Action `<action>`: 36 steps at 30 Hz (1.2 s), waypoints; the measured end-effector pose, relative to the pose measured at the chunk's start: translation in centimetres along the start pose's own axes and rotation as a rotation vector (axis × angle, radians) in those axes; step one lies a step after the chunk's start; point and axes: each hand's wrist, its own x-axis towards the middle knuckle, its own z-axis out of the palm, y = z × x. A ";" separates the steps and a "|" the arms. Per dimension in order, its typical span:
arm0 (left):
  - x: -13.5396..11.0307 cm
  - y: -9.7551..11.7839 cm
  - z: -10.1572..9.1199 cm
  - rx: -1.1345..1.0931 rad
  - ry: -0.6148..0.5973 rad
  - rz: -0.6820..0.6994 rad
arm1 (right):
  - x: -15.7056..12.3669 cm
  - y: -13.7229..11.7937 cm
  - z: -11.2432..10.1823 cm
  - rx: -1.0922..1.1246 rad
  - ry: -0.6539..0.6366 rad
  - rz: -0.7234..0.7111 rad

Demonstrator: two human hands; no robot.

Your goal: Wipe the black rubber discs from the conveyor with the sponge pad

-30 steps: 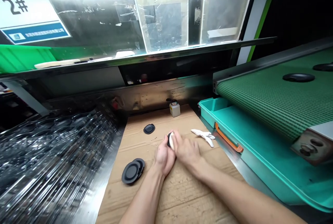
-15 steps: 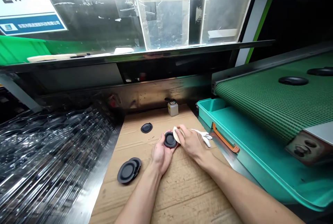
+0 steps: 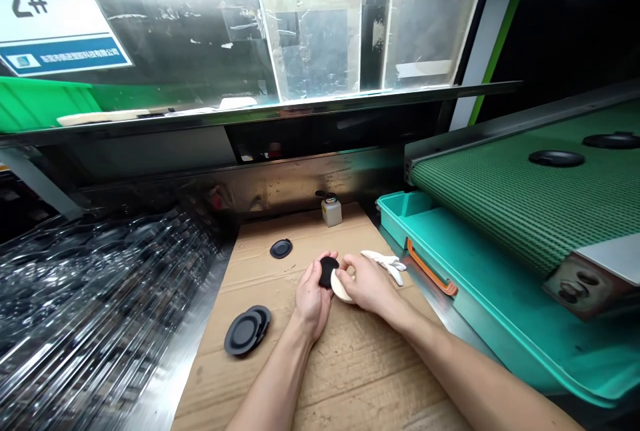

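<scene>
My left hand (image 3: 311, 297) is closed round a small black round disc (image 3: 327, 271), held on edge above the cardboard sheet (image 3: 320, 364). My right hand (image 3: 367, 282) pinches a cream round pad (image 3: 340, 286) and presses it against the disc's lower right side. Both hands meet over the middle of the cardboard.
Two stacked black discs (image 3: 246, 330) lie at the left of the cardboard, another black disc (image 3: 281, 248) farther back. A small bottle (image 3: 331, 209) and a white glove (image 3: 385, 262) are nearby. A teal tray (image 3: 500, 297) and a green conveyor belt (image 3: 525, 197) carrying discs stand right; clear plastic trays (image 3: 90, 304) left.
The black disc has turned from lying face-up in my left hand to standing on edge. The cream pad moved from the disc's upper right to its lower right.
</scene>
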 end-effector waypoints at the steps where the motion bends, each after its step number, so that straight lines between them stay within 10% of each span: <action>1: 0.0 -0.1 0.0 0.001 0.002 0.010 | 0.1 0.1 0.3 0.088 -0.054 -0.022; 4: 0.1 -0.1 0.0 -0.007 0.000 0.023 | 0.2 0.1 1.0 0.266 -0.113 -0.091; 9: 0.2 0.4 -0.3 -0.090 -0.010 -0.029 | 0.0 -0.3 1.1 -0.140 0.175 -0.041; 31: -0.2 2.8 -0.6 -0.238 -0.001 -0.205 | 1.6 2.8 0.9 -0.178 0.164 0.060; 36: -1.0 2.6 0.5 0.013 -0.060 -0.069 | 1.6 2.6 0.9 -0.155 0.136 0.082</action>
